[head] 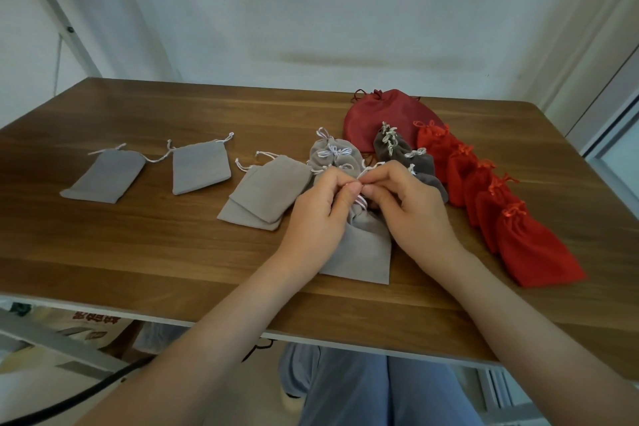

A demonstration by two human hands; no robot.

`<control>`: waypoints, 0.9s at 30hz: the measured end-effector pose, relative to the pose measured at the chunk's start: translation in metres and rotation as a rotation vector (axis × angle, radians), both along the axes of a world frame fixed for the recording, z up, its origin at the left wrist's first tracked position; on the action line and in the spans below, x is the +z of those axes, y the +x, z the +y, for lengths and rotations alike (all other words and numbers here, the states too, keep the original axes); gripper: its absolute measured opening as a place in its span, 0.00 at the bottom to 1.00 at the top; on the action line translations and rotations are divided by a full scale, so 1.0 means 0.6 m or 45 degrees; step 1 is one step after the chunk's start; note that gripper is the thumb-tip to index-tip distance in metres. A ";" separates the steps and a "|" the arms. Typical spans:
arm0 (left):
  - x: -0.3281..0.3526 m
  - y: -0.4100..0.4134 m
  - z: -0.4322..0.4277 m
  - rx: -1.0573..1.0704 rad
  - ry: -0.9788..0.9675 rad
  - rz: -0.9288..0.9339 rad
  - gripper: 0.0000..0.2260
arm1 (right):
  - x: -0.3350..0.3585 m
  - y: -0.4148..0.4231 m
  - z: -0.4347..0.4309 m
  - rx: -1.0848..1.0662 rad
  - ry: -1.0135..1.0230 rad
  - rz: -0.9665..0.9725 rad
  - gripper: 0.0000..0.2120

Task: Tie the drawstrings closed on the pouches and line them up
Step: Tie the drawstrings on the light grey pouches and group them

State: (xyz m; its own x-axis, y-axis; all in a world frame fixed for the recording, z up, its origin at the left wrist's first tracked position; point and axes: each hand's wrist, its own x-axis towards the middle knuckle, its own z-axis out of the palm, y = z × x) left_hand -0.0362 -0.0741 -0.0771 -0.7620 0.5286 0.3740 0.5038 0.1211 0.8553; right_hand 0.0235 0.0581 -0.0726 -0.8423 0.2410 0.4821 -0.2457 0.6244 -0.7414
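A light grey pouch (pixel 359 249) lies on the desk (pixel 138 252) in the middle of its near half, with its flat bottom towards the near edge and its gathered neck pointing away. Its cloth is bunched into folds at the neck, where a white drawstring (pixel 361 203) comes out. The left hand (pixel 321 204) and the right hand (pixel 408 204) meet over the neck, each pinching the drawstring between thumb and curled fingers.

Just behind the hands is a short row of tied light grey pouches (pixel 333 156) with white bows. Beside it, towards the right, is a row of dark grey pouches (pixel 394 149). A line of red pouches (pixel 532 245) runs from mid-desk towards the near right corner, overlapping one another. A large dark red bag (pixel 380 114) sits near the far edge.

On the left half, three lots of flat, untied grey pouches lie apart: one (pixel 103 175) nearest the left edge, one (pixel 200 168) beside it, and a stack of two (pixel 266 190) next to the left hand. Bare wood shows between these and the near edge, and along the far edge on the left.
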 end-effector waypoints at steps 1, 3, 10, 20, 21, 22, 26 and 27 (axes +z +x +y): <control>-0.001 0.000 0.001 0.003 0.004 -0.016 0.06 | 0.000 -0.001 0.000 -0.008 -0.012 -0.005 0.06; 0.000 0.000 0.001 0.009 0.018 -0.048 0.04 | 0.001 -0.001 -0.001 -0.019 0.008 0.012 0.05; 0.000 -0.004 0.002 -0.059 -0.010 -0.114 0.05 | -0.007 -0.003 0.003 -0.066 0.289 0.116 0.05; 0.002 -0.003 0.000 0.048 0.041 -0.174 0.08 | 0.010 0.000 -0.008 0.025 -0.111 -0.152 0.10; 0.003 -0.002 -0.001 0.055 0.068 -0.183 0.08 | 0.010 0.000 -0.011 0.028 -0.113 -0.219 0.09; 0.004 -0.002 -0.001 0.060 0.094 -0.191 0.07 | 0.009 -0.002 -0.013 0.035 -0.140 -0.274 0.08; 0.008 0.003 -0.002 0.057 0.132 -0.171 0.06 | 0.013 -0.003 -0.016 0.175 -0.424 -0.398 0.02; 0.009 0.004 -0.002 0.054 0.135 -0.159 0.06 | 0.015 -0.002 -0.015 0.206 -0.467 -0.409 0.03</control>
State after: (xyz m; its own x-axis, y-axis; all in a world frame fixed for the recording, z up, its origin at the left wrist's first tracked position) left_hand -0.0335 -0.0755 -0.0717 -0.8270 0.4574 0.3270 0.3890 0.0456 0.9201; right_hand 0.0225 0.0492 -0.0638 -0.9746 0.1997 0.1012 -0.0418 0.2821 -0.9585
